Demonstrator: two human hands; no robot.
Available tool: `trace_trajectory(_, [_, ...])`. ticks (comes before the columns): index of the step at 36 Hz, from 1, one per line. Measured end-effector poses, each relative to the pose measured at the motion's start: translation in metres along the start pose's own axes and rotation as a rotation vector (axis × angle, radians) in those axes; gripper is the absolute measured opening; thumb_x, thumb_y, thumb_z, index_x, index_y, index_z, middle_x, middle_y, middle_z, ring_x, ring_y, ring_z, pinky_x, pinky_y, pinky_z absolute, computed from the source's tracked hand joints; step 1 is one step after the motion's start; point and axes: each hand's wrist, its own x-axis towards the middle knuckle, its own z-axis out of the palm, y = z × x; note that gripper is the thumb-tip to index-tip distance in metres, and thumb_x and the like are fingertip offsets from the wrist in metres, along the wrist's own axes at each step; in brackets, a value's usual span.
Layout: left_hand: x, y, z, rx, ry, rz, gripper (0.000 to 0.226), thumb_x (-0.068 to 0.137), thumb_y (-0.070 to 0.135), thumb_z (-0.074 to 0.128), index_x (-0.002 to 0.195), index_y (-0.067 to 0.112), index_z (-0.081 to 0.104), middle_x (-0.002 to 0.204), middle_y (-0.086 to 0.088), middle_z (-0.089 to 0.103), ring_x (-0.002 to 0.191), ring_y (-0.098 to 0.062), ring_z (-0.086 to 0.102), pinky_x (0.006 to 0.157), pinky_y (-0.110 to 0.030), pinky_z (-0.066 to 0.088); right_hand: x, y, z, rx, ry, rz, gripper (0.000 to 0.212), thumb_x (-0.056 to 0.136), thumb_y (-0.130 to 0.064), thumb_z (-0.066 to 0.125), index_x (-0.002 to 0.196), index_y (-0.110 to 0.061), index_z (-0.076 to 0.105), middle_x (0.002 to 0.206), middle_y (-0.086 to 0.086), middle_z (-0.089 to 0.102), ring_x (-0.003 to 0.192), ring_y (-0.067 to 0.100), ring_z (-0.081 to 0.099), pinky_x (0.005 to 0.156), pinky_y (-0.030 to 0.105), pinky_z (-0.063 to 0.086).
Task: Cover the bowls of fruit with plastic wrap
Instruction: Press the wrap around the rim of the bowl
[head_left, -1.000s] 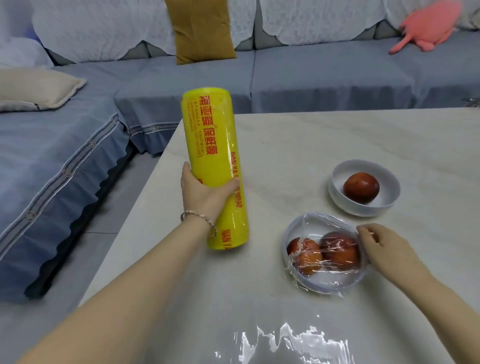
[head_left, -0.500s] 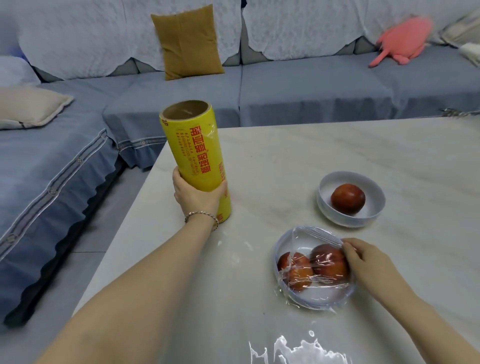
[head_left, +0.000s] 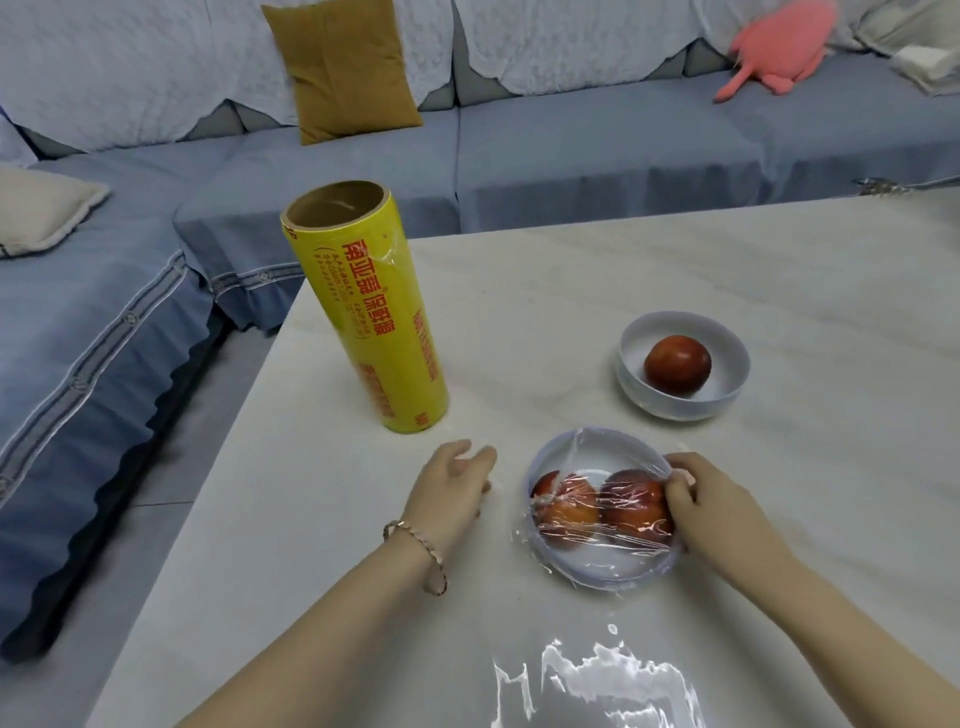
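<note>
A yellow roll of plastic wrap (head_left: 371, 312) stands upright near the table's left edge, free of both hands. The near white bowl (head_left: 597, 564) holds two red-orange fruits under clear plastic wrap. My right hand (head_left: 711, 506) curls its fingers over that bowl's right rim and presses the wrap there. My left hand (head_left: 452, 488) hovers with relaxed fingers just left of the bowl, holding nothing. Farther back on the right, a second white bowl (head_left: 636, 387) with one red fruit (head_left: 677, 365) sits uncovered.
The pale marble table (head_left: 571, 280) ends in a left edge beside the roll. A blue sofa (head_left: 597, 156) wraps around the back and left, carrying a mustard cushion (head_left: 343, 67), a beige cushion (head_left: 36, 208) and a pink plush toy (head_left: 779, 47).
My left hand set the roll upright on the table, let it go and moved toward the wrapped bowl. My right hand stayed on the bowl's right rim.
</note>
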Motion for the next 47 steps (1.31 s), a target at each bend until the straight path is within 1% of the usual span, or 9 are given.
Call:
trace_trajectory(3, [-0.016, -0.003, 0.009, 0.016, -0.146, 0.030, 0.013, 0.089, 0.028, 0.057, 0.089, 0.017, 0.062, 0.078, -0.001, 0.061, 0.071, -0.021, 0.056, 0.070, -0.033, 0.047, -0.015, -0.001, 0.001, 0.123, -0.119, 0.094, 0.034, 0.090, -0.020, 0.047, 0.123, -0.016, 0.043, 0.070, 0.008, 0.069, 0.066, 0.026, 0.068, 0.074, 0.043, 0.056])
trace_trajectory(7, [-0.007, -0.003, 0.005, 0.194, -0.106, 0.167, 0.007, 0.081, 0.026, 0.068, 0.079, 0.020, 0.065, 0.075, 0.006, 0.061, 0.073, -0.014, 0.057, 0.075, -0.032, 0.049, -0.033, 0.000, 0.004, 0.181, -0.243, 0.164, 0.056, 0.084, -0.019, 0.056, 0.133, -0.016, 0.028, 0.069, 0.008, 0.070, 0.069, 0.027, 0.069, 0.080, 0.043, 0.055])
trace_trajectory(11, [0.004, 0.001, -0.001, 0.211, -0.066, 0.188, 0.025, 0.082, 0.014, 0.067, 0.062, 0.020, 0.054, 0.058, 0.002, 0.050, 0.064, -0.018, 0.051, 0.067, -0.030, 0.043, -0.039, -0.002, 0.001, 0.134, -0.320, 0.166, 0.069, 0.082, -0.019, 0.056, 0.139, -0.018, 0.017, 0.073, 0.007, 0.073, 0.071, 0.024, 0.069, 0.083, 0.040, 0.054])
trace_trajectory(18, [-0.001, 0.017, -0.001, -0.104, -0.110, 0.180, 0.026, 0.083, -0.001, 0.059, 0.061, 0.011, 0.054, 0.048, 0.007, 0.061, 0.048, -0.002, 0.056, 0.055, -0.016, 0.043, -0.014, -0.028, -0.014, -0.161, -0.010, -0.331, 0.040, 0.088, -0.032, 0.054, 0.127, -0.025, 0.050, 0.119, 0.003, 0.058, 0.112, 0.017, 0.051, 0.095, 0.024, 0.037])
trace_trajectory(22, [-0.008, 0.024, -0.001, -0.242, -0.158, 0.115, 0.027, 0.086, -0.007, 0.050, 0.062, 0.005, 0.048, 0.040, 0.002, 0.050, 0.036, -0.010, 0.052, 0.046, -0.019, 0.048, 0.017, -0.048, -0.010, -0.224, -0.176, -0.672, 0.027, 0.091, -0.025, 0.054, 0.113, -0.015, 0.065, 0.116, 0.000, 0.062, 0.113, 0.014, 0.050, 0.091, 0.009, 0.024])
trace_trajectory(27, [-0.014, 0.025, 0.000, -0.265, -0.132, 0.089, 0.025, 0.087, -0.005, 0.049, 0.065, 0.007, 0.047, 0.035, 0.002, 0.045, 0.029, -0.011, 0.045, 0.036, -0.019, 0.045, 0.037, -0.058, -0.004, -0.247, -0.421, -0.674, 0.024, 0.089, -0.032, 0.056, 0.084, -0.014, 0.069, 0.077, -0.009, 0.061, 0.074, 0.004, 0.054, 0.071, 0.013, 0.039])
trace_trajectory(37, [-0.016, 0.010, 0.013, -0.024, 0.074, 0.280, 0.027, 0.089, 0.010, 0.052, 0.065, 0.014, 0.043, 0.044, 0.001, 0.045, 0.039, -0.012, 0.041, 0.045, -0.022, 0.038, 0.029, -0.046, -0.001, -0.510, -0.162, -0.808, 0.033, 0.098, -0.037, 0.031, 0.086, -0.015, 0.054, 0.091, 0.000, 0.061, 0.085, 0.019, 0.054, 0.076, 0.032, 0.042])
trace_trajectory(40, [-0.018, 0.006, 0.015, 0.035, 0.119, 0.377, 0.028, 0.089, 0.012, 0.052, 0.064, 0.017, 0.041, 0.053, 0.000, 0.043, 0.052, -0.018, 0.040, 0.054, -0.028, 0.036, 0.032, -0.038, -0.001, -0.370, -0.174, -0.805, 0.024, 0.098, -0.031, 0.034, 0.084, -0.019, 0.050, 0.087, -0.002, 0.056, 0.079, 0.012, 0.047, 0.070, 0.022, 0.036])
trace_trajectory(47, [-0.016, 0.007, 0.011, -0.051, 0.045, 0.250, 0.033, 0.088, 0.004, 0.047, 0.057, 0.012, 0.039, 0.043, -0.001, 0.039, 0.036, -0.012, 0.036, 0.038, -0.018, 0.031, 0.040, -0.040, 0.000, 0.057, -0.337, -0.607, 0.023, 0.093, -0.025, 0.050, 0.072, -0.022, 0.058, 0.067, -0.010, 0.056, 0.063, -0.001, 0.048, 0.063, 0.010, 0.037])
